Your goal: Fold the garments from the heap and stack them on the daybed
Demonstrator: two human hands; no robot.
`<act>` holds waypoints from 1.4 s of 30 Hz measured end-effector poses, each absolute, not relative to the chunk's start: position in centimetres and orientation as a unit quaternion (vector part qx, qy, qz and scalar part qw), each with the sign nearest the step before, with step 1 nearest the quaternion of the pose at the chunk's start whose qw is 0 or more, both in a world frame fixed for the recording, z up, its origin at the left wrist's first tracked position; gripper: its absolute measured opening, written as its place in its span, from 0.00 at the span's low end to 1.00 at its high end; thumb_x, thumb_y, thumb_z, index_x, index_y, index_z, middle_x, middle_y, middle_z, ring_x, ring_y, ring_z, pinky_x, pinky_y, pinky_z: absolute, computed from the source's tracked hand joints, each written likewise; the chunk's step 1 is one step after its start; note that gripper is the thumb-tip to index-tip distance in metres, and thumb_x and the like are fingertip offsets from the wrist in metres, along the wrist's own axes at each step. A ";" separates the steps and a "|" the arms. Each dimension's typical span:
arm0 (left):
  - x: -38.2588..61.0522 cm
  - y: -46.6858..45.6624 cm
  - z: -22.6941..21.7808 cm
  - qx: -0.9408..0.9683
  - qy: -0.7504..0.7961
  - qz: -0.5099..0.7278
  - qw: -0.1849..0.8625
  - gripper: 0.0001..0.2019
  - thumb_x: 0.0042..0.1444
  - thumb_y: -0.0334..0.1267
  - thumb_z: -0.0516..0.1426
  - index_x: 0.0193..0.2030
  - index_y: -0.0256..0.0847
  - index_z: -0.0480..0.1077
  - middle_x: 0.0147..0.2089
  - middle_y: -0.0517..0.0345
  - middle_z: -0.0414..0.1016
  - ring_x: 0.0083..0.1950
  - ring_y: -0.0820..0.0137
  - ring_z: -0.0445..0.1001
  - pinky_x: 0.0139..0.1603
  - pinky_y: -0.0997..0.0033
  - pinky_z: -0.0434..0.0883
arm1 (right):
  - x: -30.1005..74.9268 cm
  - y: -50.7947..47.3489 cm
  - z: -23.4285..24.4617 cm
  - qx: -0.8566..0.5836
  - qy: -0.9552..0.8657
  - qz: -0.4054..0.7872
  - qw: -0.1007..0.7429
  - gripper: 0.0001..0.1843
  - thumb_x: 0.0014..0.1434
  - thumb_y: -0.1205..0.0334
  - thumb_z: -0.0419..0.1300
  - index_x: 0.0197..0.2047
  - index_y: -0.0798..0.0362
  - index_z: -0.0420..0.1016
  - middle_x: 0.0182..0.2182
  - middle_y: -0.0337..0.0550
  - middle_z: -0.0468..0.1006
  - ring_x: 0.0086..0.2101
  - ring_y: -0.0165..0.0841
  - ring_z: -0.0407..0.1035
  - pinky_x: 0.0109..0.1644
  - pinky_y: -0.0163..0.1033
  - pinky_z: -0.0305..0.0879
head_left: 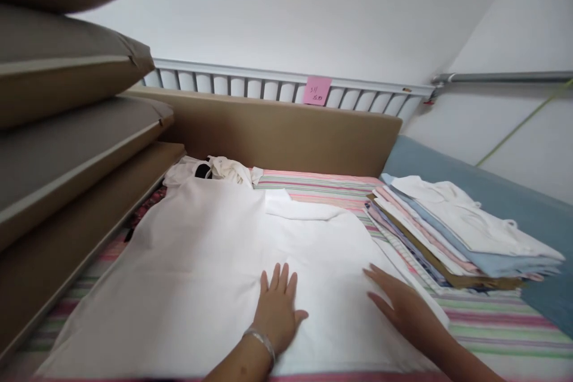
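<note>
A white shirt (322,239) lies spread on a striped sheet, with a folded edge near its top that looks like a collar. More white cloth (179,274) extends to its left; whether it is part of the same garment I cannot tell. My left hand (278,313), with a silver bracelet at the wrist, presses flat on the white fabric near the middle, fingers stretched out. Toward the right side of the shirt, my right hand (396,301) rests on or just over the cloth, fingers extended and thumb apart. Neither hand holds anything.
Folded clothes (447,233) are stacked at the right on the striped sheet (501,322). Crumpled white clothes (230,170) lie at the back left. Large brown cushions (67,131) pile up along the left. A brown board (277,137) stands before a white radiator (246,85) bearing a pink note (317,91).
</note>
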State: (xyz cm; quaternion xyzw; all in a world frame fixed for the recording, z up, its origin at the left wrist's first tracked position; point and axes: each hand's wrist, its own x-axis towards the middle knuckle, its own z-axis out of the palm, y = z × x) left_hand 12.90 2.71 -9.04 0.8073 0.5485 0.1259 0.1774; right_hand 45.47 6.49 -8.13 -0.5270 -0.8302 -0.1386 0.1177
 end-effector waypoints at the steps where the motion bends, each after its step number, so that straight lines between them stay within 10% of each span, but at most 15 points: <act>1: 12.9 2.8 -9.1 0.802 0.553 0.126 0.189 0.36 0.55 0.56 0.46 0.66 0.43 0.42 0.69 0.52 0.34 0.69 0.53 0.31 0.65 0.38 0.38 | 43.4 8.4 -6.7 -0.524 -0.831 -0.139 0.124 0.25 0.59 0.49 0.49 0.56 0.51 0.67 0.53 0.50 0.70 0.51 0.41 0.67 0.52 0.47 0.66; 9: 11.7 3.7 -6.4 0.759 0.536 0.145 0.341 0.33 0.54 0.49 0.51 0.65 0.43 0.49 0.69 0.55 0.40 0.69 0.55 0.36 0.67 0.44 0.39 | 23.5 23.4 -1.5 -0.485 -0.874 -0.021 0.027 0.35 0.54 0.58 0.57 0.64 0.51 0.53 0.63 0.50 0.54 0.61 0.41 0.48 0.61 0.49 0.48; 14: 10.0 3.9 -3.9 0.727 0.533 0.216 0.375 0.28 0.54 0.41 0.50 0.63 0.39 0.56 0.68 0.53 0.48 0.69 0.58 0.44 0.68 0.50 0.45 | 19.1 27.3 -2.4 -0.512 -0.858 -0.011 -0.039 0.20 0.52 0.63 0.58 0.50 0.50 0.71 0.46 0.49 0.74 0.48 0.39 0.66 0.58 0.47 0.47; 27: 10.4 4.5 -4.2 0.378 0.477 0.445 0.657 0.23 0.48 0.43 0.61 0.51 0.41 0.70 0.58 0.47 0.67 0.59 0.56 0.63 0.63 0.55 0.57 | 30.1 20.3 12.6 -0.536 -0.811 -0.044 0.233 0.09 0.58 0.61 0.53 0.34 0.52 0.73 0.35 0.41 0.76 0.36 0.31 0.68 0.39 0.34 0.59; 34: 6.9 6.2 -3.8 0.122 0.451 0.567 0.678 0.15 0.56 0.45 0.54 0.48 0.40 0.63 0.53 0.46 0.70 0.49 0.64 0.73 0.53 0.57 0.69 | 36.7 4.4 4.1 -0.470 -0.825 -0.043 0.311 0.11 0.56 0.67 0.51 0.37 0.48 0.73 0.34 0.41 0.77 0.39 0.33 0.69 0.57 0.49 0.55; 42: -0.5 8.9 -6.0 0.063 0.507 0.650 0.563 0.02 0.56 0.34 0.53 0.36 0.40 0.62 0.38 0.55 0.72 0.37 0.70 0.75 0.45 0.62 0.73 | 38.5 0.4 -4.4 -0.557 -0.793 0.138 0.203 0.18 0.52 0.71 0.48 0.39 0.48 0.75 0.37 0.42 0.77 0.41 0.34 0.69 0.51 0.45 0.62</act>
